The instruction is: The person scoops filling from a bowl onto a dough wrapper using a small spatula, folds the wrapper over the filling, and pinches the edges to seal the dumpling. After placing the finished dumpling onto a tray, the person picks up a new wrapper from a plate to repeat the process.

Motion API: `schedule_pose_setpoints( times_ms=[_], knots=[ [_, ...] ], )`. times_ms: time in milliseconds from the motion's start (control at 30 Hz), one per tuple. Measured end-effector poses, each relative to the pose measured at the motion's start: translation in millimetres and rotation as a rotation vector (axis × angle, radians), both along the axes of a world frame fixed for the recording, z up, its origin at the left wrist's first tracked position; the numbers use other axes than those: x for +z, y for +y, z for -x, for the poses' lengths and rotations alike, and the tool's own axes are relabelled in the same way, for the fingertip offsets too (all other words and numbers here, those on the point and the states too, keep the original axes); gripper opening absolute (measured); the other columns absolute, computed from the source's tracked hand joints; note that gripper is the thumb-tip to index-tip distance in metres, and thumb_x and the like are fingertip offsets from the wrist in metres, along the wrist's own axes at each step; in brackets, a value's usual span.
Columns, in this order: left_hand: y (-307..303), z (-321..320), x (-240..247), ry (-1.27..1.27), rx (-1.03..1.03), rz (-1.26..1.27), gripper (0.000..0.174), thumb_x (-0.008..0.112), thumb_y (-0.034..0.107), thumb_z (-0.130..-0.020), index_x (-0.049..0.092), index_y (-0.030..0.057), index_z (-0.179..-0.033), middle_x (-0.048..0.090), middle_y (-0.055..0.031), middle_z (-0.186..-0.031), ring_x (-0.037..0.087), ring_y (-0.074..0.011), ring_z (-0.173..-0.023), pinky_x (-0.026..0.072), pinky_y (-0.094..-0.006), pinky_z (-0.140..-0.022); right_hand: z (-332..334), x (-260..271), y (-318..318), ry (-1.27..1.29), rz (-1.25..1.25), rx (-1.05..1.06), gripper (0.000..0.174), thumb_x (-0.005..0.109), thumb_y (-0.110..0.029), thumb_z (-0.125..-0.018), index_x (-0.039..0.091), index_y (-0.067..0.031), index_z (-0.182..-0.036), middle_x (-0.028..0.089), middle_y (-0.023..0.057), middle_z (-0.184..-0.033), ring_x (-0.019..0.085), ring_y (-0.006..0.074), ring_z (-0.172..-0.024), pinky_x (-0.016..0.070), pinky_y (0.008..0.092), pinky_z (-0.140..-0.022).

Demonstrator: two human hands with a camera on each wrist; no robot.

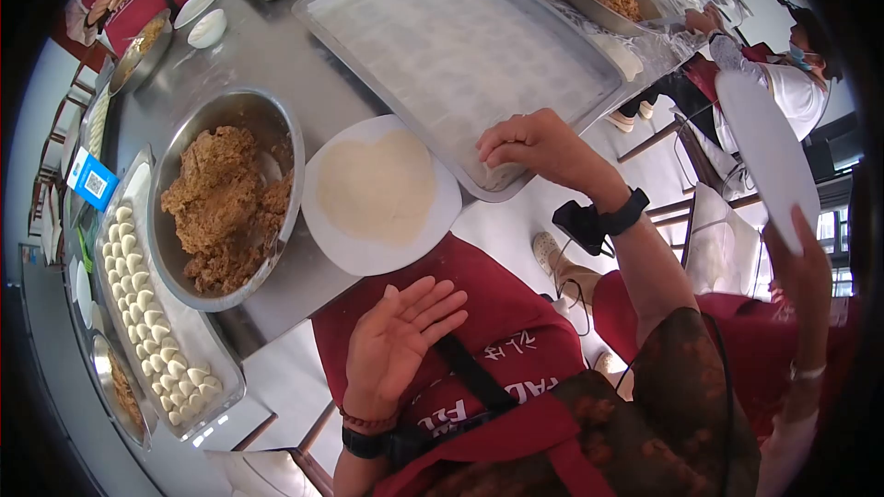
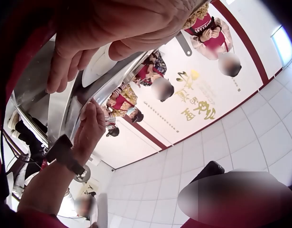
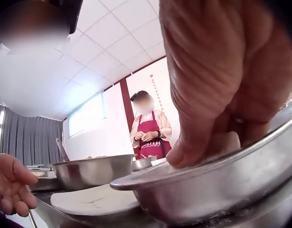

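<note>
In the head view, the right hand is over the near corner of a large metal tray dusted with white powder. Its fingertips pinch a small pale dough piece, whose white side also shows under the right hand in the right wrist view. The left hand is held palm up with fingers extended, empty, in front of the red apron; the left wrist view shows this left hand close up. Between bowl and tray stands a white plate with a pale powdery layer.
A steel bowl of brown filling stands left of the plate. Beyond it, a tray holds rows of dumplings. Another filling bowl stands at the back right. At the right, another person's hand holds a white plate.
</note>
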State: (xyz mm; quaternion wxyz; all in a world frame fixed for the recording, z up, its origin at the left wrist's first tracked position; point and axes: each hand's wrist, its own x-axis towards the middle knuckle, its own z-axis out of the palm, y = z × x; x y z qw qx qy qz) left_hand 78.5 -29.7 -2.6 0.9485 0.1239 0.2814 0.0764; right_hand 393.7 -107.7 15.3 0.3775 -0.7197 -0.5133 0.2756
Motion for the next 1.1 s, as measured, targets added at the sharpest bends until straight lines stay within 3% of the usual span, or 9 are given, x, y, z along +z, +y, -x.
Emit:
schedule_pose_setpoints(
  times_ms=[200, 300, 400, 500, 533, 633, 667, 833, 1100],
  knots=[
    [-1, -1, -6, -0.003, -0.003, 0.016, 0.049, 0.037, 0.03, -0.107, 0.048, -0.012, -0.13, 0.051, -0.0314, -0.135, 0.046, -0.0465, -0.131, 0.0367, -0.0587, -0.113, 1, -17, 0, -0.235, -0.098, 0.091, 0.013, 0.067, -0.019, -0.083, 0.075, -0.0117, -0.09, 0.07, 0.0046, -0.081, 0.062, 0.0255, -0.084, 0.0486, 0.0361, -0.076],
    [-1, 1, -5, -0.002, 0.006, 0.012, 0.049, 0.038, 0.03, -0.106, 0.049, -0.0119, -0.13, 0.051, -0.0311, -0.135, 0.046, -0.0461, -0.131, 0.0371, -0.0584, -0.112, 3, -19, -1, -0.279, -0.118, 0.103, 0.013, 0.066, -0.021, -0.084, 0.074, -0.0118, -0.089, 0.07, 0.0029, -0.082, 0.062, 0.0245, -0.086, 0.0485, 0.0356, -0.077],
    [-3, 3, -1, 0.003, 0.02, 0.003, 0.048, 0.04, 0.029, -0.106, 0.049, -0.0119, -0.129, 0.052, -0.0307, -0.134, 0.047, -0.0459, -0.131, 0.038, -0.0577, -0.112, 2, -8, 0, -0.25, -0.052, 0.146, 0.012, 0.07, -0.016, -0.084, 0.074, -0.0083, -0.092, 0.074, 0.0034, -0.097, 0.061, 0.0209, -0.089, 0.0486, 0.0331, -0.085],
    [-2, 7, 3, -0.005, 0.05, -0.006, 0.048, 0.042, 0.029, -0.106, 0.049, -0.012, -0.129, 0.052, -0.0302, -0.133, 0.047, -0.0455, -0.13, 0.0391, -0.057, -0.111, 15, 13, 1, -0.143, 0.055, 0.076, 0.013, 0.07, -0.016, -0.084, 0.074, -0.0067, -0.092, 0.073, 0.0063, -0.099, 0.061, 0.0232, -0.09, 0.0489, 0.034, -0.086],
    [-2, 8, 3, -0.012, 0.062, -0.009, 0.047, 0.042, 0.029, -0.106, 0.049, -0.012, -0.129, 0.053, -0.03, -0.133, 0.048, -0.0453, -0.13, 0.0395, -0.0568, -0.111, 20, 16, 0, -0.247, 0.017, 0.032, 0.015, 0.07, -0.016, -0.085, 0.073, -0.0045, -0.094, 0.072, 0.0095, -0.103, 0.062, 0.0254, -0.095, 0.0493, 0.0351, -0.087],
    [-2, 15, -1, -0.037, 0.08, -0.02, 0.047, 0.042, 0.028, -0.106, 0.048, -0.0119, -0.129, 0.054, -0.0295, -0.132, 0.049, -0.0444, -0.129, 0.0402, -0.0564, -0.11, 51, 13, 14, -0.427, -0.32, -0.18, 0.013, 0.07, -0.015, -0.083, 0.07, -0.0038, -0.09, 0.071, 0.011, -0.091, 0.065, 0.0303, -0.087, 0.0505, 0.0363, -0.08],
    [-2, 16, -2, -0.048, 0.084, -0.023, 0.047, 0.042, 0.028, -0.106, 0.048, -0.0118, -0.129, 0.054, -0.0294, -0.131, 0.05, -0.0441, -0.128, 0.0404, -0.0563, -0.11, 59, 9, 19, -0.421, -0.385, -0.125, 0.014, 0.073, -0.012, -0.081, 0.07, -0.0045, -0.093, 0.071, 0.0095, -0.099, 0.065, 0.0298, -0.093, 0.0504, 0.0375, -0.086],
    [-2, 21, -2, -0.058, 0.135, -0.022, 0.045, 0.044, 0.027, -0.105, 0.051, -0.0111, -0.127, 0.057, -0.0286, -0.128, 0.052, -0.0429, -0.126, 0.0414, -0.0555, -0.11, 121, -9, 57, -0.35, -0.358, 0.057, 0.017, 0.074, -0.017, -0.081, 0.07, -0.0068, -0.093, 0.067, 0.0079, -0.118, 0.06, 0.0288, -0.113, 0.0487, 0.0384, -0.092],
    [2, 38, -8, -0.05, 0.229, -0.023, 0.042, 0.045, 0.026, -0.105, 0.053, -0.0099, -0.125, 0.058, -0.0278, -0.127, 0.053, -0.0424, -0.125, 0.0411, -0.0554, -0.11, 154, -34, 78, -0.681, -0.322, 0.116, 0.015, 0.071, -0.015, -0.08, 0.067, -0.0067, -0.092, 0.065, 0.0084, -0.121, 0.055, 0.031, -0.123, 0.0432, 0.0435, -0.098]
  ],
)
